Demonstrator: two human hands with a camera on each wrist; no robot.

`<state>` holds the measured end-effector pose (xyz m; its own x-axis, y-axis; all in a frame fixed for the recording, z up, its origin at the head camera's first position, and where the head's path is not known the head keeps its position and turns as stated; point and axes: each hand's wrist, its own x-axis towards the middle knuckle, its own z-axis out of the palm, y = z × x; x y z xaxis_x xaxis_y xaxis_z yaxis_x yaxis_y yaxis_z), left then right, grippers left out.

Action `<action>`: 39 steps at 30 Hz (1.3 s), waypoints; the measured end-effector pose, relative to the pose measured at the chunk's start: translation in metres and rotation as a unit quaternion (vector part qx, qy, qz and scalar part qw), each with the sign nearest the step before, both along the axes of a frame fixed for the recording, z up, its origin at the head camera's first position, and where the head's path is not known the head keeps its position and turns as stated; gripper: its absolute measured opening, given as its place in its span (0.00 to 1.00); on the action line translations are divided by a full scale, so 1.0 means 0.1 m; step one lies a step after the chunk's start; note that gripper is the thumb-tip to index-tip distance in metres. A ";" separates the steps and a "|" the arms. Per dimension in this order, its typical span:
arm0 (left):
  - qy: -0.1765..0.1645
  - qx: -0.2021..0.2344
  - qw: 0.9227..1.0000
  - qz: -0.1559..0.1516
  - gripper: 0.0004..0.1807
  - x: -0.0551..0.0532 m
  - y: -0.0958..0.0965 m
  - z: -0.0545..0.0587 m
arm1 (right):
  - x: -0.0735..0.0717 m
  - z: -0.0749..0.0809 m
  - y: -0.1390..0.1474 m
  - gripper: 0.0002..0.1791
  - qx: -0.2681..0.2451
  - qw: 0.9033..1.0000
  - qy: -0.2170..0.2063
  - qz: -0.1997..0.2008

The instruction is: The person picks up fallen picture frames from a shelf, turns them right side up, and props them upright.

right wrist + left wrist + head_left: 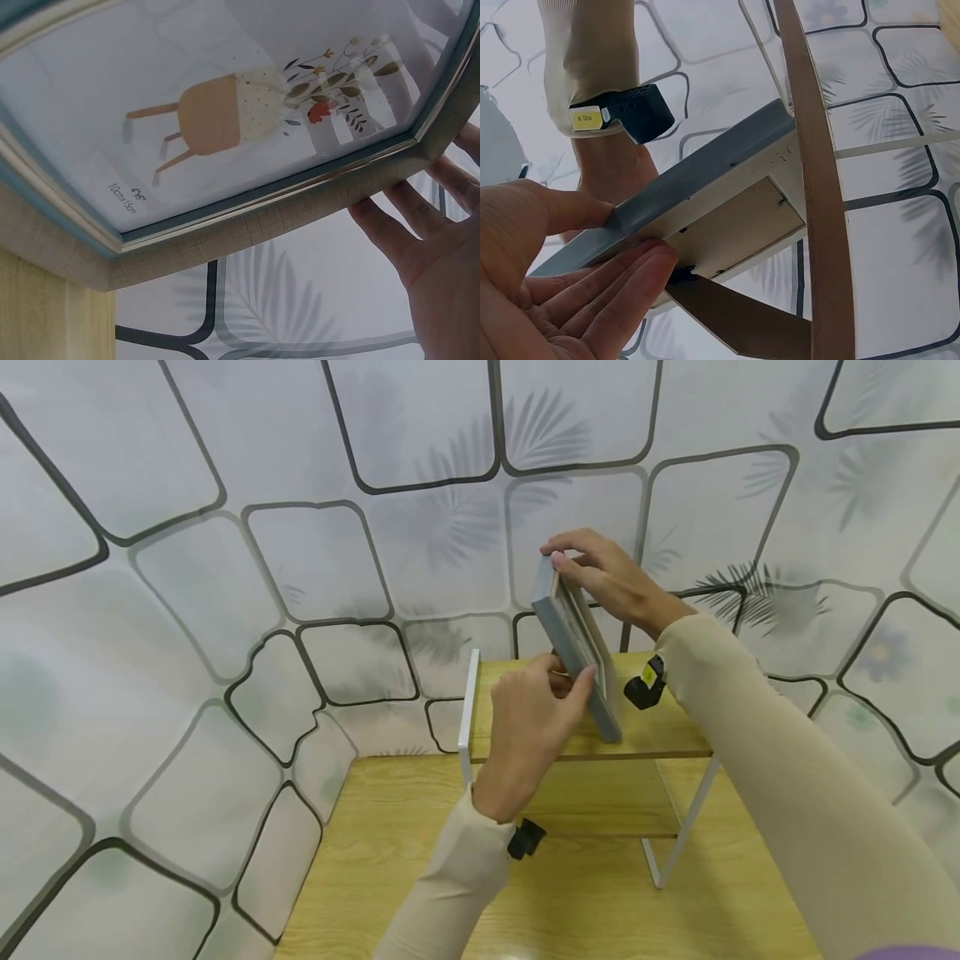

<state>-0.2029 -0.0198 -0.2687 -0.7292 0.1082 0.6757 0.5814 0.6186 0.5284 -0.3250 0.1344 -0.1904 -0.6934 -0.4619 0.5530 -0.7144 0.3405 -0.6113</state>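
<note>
A picture frame with a blue-grey side stands tilted on the small wooden table, its lower end touching the top. My left hand pinches its side, the thumb on the blue-grey edge and the fingers against the back. My right hand grips the upper end. The left wrist view shows the frame's beige backing and a brown stand leg swung out from it. In the right wrist view, the glazed front displays a flower pot print with size lettering, and my right fingers touch the rim.
The wooden table has white metal legs and a lower shelf. It stands on a wood-grain floor. Close behind is a patterned wall covering. Wrist cameras are strapped over both sleeves.
</note>
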 end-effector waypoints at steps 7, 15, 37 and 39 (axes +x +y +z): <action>-0.007 0.007 1.000 0.000 0.12 -0.01 -0.04 -0.01 | 0.01 0.00 0.05 0.23 0.020 1.000 -0.005 -0.013; -0.016 0.011 1.000 -0.009 0.13 -0.02 -0.08 -0.01 | 0.05 0.01 0.13 0.26 0.037 0.998 -0.037 -0.039; -0.038 0.006 0.999 -0.007 0.12 -0.02 -0.13 0.03 | 0.17 0.05 0.25 0.30 0.052 0.993 -0.050 -0.095; -0.042 0.008 0.999 -0.006 0.12 -0.02 -0.13 0.04 | 0.18 0.06 0.26 0.31 0.055 0.992 -0.049 -0.104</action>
